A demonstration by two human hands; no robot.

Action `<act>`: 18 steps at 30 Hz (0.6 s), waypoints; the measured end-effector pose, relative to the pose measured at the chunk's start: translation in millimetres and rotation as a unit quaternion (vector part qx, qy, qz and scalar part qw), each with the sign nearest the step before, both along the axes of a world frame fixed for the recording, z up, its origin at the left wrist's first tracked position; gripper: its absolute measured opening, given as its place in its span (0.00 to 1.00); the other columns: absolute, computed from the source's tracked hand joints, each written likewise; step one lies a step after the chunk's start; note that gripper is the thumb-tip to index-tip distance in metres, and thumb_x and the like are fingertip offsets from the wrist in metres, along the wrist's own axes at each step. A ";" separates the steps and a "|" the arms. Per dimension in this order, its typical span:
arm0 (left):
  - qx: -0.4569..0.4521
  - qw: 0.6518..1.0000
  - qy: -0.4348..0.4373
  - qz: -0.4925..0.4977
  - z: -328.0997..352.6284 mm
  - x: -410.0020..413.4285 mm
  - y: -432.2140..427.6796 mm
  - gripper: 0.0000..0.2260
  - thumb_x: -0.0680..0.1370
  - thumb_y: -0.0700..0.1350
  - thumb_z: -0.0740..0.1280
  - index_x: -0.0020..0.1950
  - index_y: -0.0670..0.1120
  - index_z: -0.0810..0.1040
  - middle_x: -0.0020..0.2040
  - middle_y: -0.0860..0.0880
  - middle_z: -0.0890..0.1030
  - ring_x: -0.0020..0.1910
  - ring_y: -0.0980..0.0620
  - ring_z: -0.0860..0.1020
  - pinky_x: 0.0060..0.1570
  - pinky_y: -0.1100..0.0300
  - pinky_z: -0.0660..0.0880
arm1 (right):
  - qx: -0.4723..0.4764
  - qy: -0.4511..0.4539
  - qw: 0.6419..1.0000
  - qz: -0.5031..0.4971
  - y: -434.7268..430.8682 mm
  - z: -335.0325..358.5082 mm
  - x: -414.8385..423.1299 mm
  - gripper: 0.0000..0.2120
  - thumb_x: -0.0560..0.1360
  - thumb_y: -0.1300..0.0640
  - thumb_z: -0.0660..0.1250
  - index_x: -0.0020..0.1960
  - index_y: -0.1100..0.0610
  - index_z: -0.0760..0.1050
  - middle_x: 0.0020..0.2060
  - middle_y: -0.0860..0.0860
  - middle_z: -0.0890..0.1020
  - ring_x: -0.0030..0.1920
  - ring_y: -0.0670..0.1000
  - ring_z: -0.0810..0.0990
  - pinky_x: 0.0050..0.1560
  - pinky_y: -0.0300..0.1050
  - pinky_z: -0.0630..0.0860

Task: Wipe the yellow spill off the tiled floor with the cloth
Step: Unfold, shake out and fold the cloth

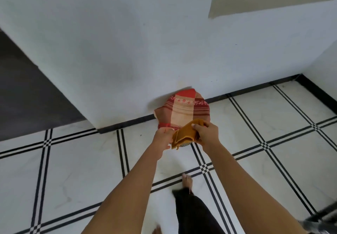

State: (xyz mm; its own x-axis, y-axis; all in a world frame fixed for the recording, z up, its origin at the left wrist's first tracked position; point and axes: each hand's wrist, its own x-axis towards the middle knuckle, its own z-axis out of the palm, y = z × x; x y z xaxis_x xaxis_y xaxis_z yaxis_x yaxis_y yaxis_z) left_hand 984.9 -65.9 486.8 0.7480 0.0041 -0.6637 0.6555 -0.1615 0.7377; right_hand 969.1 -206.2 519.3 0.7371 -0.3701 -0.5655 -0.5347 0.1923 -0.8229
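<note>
- Leftmost, a dark grey surface (27, 87) fills the upper left, butting against the white wall (127, 42).
- White tiled floor (73, 160) with paired black lines runs across the lower half; a black skirting strip (127, 123) lines the foot of the wall.
- Left hand (163, 138), arm stretched out from the lower edge, fingers curled and pinched on the left edge of the cloth (186, 135).
- Cloth is mustard yellow, folded in layers, held up in the air between both hands, above the floor near the foot of the wall.
- Behind the cloth, a red and cream checked fabric (184, 107) hangs or leans against the wall; cannot tell which, nor what it covers.
- Right hand (206, 133), fingers closed on the cloth's right side, thumb on top.
- Small patterned patch shows just below the cloth; too little visible to name.
- No yellow spill can be made out on the tiles; only a faint yellowish stain (180, 84) on the wall above the checked fabric.
- Bare foot (187, 180) and dark trouser leg (193, 213) below the hands, standing on the floor.
- Far right, a beige strip (264, 2) on the wall, upper corner.
</note>
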 end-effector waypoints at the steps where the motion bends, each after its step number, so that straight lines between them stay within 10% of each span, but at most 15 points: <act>1: -0.004 1.000 0.005 -0.004 -12.9 27.1 -7.7 0.12 0.80 0.50 0.60 0.61 0.47 0.70 0.62 0.45 0.75 0.59 0.44 0.75 0.55 0.51 0.74 | 0.003 0.006 1.000 -0.014 -5.7 -14.2 28.1 0.21 0.71 0.63 0.71 0.63 0.60 0.71 0.54 0.57 0.76 0.56 0.61 0.76 0.55 0.61 0.77; 8: -0.004 0.998 0.059 0.031 -103.9 185.7 -54.8 0.14 0.80 0.48 0.60 0.64 0.48 0.71 0.59 0.44 0.76 0.57 0.46 0.76 0.47 0.57 0.76 | 0.022 0.048 0.995 -0.087 -41.9 -114.9 202.3 0.18 0.72 0.65 0.69 0.61 0.61 0.72 0.52 0.56 0.78 0.52 0.57 0.78 0.55 0.54 0.77; 13: -0.033 0.992 0.084 0.086 -187.8 289.1 -86.0 0.11 0.80 0.47 0.61 0.61 0.48 0.71 0.57 0.47 0.76 0.54 0.49 0.77 0.54 0.52 0.75 | 0.081 0.048 0.986 -0.137 -69.6 -203.6 295.3 0.11 0.74 0.62 0.67 0.56 0.58 0.73 0.45 0.50 0.77 0.41 0.46 0.76 0.36 0.34 0.77; 18: -0.037 0.986 0.133 0.098 -292.9 320.3 -111.8 0.12 0.80 0.46 0.61 0.63 0.47 0.71 0.55 0.47 0.78 0.52 0.50 0.77 0.50 0.55 0.74 | 0.169 0.149 0.958 -0.179 -83.7 -325.5 311.6 0.07 0.75 0.68 0.64 0.52 0.62 0.70 0.53 0.61 0.77 0.54 0.60 0.77 0.50 0.55 0.77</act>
State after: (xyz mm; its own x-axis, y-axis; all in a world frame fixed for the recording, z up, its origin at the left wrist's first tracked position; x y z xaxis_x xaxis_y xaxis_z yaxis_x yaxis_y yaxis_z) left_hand 1305.2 -177.7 194.0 0.5377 0.0755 -0.8398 0.8403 0.0342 0.5411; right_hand 1280.7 -289.8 193.8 0.3838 -0.3275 -0.8634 -0.5862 0.6360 -0.5019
